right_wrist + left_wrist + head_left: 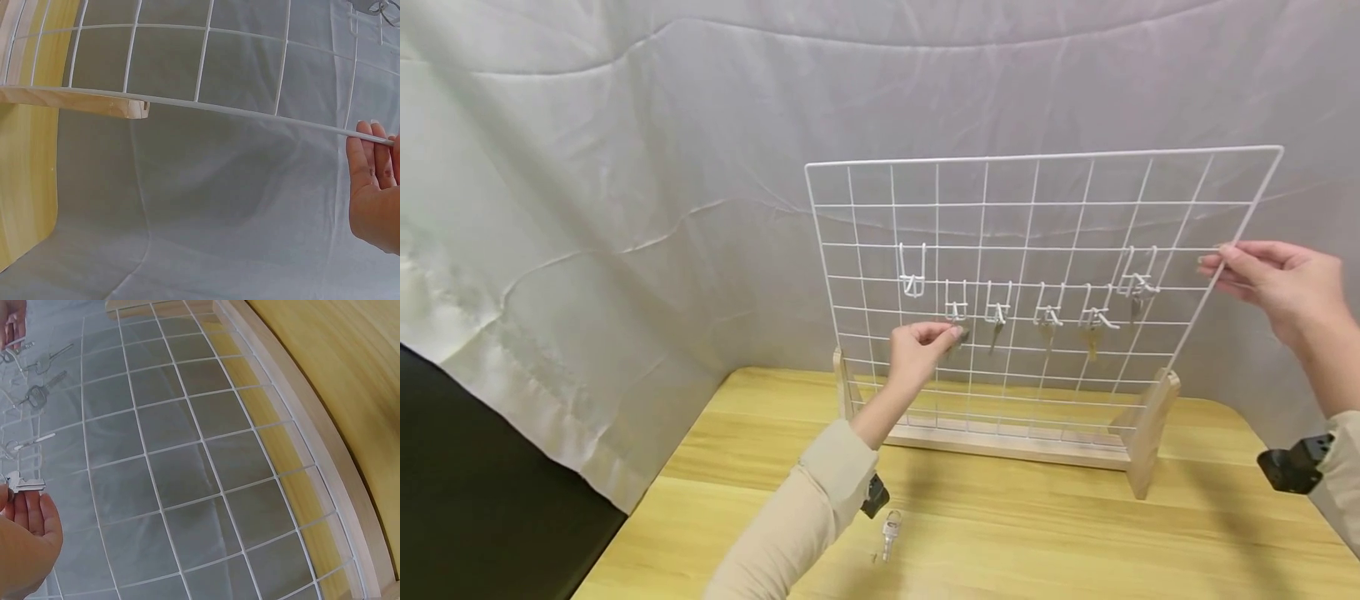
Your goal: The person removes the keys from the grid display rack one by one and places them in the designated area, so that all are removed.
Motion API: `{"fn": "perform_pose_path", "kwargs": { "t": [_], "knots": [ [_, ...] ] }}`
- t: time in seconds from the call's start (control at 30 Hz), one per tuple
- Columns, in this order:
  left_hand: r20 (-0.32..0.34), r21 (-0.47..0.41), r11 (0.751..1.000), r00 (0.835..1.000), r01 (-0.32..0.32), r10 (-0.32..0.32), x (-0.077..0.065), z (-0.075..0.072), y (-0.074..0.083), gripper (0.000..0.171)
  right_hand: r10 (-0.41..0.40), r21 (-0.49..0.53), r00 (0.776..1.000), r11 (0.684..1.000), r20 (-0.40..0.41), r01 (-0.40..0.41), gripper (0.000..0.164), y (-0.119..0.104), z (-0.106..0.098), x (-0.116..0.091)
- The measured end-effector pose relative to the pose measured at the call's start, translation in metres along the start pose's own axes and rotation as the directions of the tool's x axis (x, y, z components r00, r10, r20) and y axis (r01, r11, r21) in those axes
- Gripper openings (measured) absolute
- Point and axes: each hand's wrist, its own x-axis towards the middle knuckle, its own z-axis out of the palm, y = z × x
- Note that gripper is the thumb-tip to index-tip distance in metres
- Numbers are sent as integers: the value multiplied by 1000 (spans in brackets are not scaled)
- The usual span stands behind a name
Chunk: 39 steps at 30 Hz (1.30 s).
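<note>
My left hand (913,354) pinches a silver key (28,485) between thumb and fingertips, right below a white wire hook (955,310). That hook hangs on a white wire grid panel (1033,158) standing upright in a wooden base (1015,446). At the panel's far right side, my right hand (1292,279) grips the edge wire (312,127), thumb in front and fingers behind. To the right of the left hand, more keys hang from hooks: a dark key (996,335), a brassy key (1092,342) and a grey key (1137,307) among them.
On the wooden table (1015,517) in front of the panel lies a silver key with a ring (891,533), a tiny piece beside it. Another white hook (913,275) hangs higher at the left. A grey curtain (700,150) stands behind the panel.
</note>
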Motion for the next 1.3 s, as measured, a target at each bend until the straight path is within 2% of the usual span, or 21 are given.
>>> {"fn": "perform_pose_path", "kwargs": {
  "t": [0.3,0.53,0.7,0.83,1.03,1.17,1.3],
  "knots": [
    [15,-17,999,999,40,-40,-7,-4,8,18,19,-48,999,999,-29,-20,3,2,-3,1],
    [25,-44,997,997,68,-67,-13,-6,15,19,20,-32,1000,999,-4,-21,4,1,-1,2],
    [49,-47,996,996,80,-78,-20,-6,15,20,10,6,1000,1000,17,-10,10,-1,0,-1],
    [60,-57,994,994,98,-95,-27,-7,9,20,15,38,1000,999,25,-16,10,-2,0,-1],
    [70,-69,986,987,152,-147,-39,-10,-12,20,14,37,1000,999,17,-14,3,0,-2,2],
    [63,-65,979,980,195,-191,-50,-10,-30,20,8,21,1000,1000,12,-9,6,2,-5,4],
    [64,-58,970,970,236,-233,-63,-12,-36,18,6,20,1000,1000,11,-6,7,3,-6,3]
  ]
}}
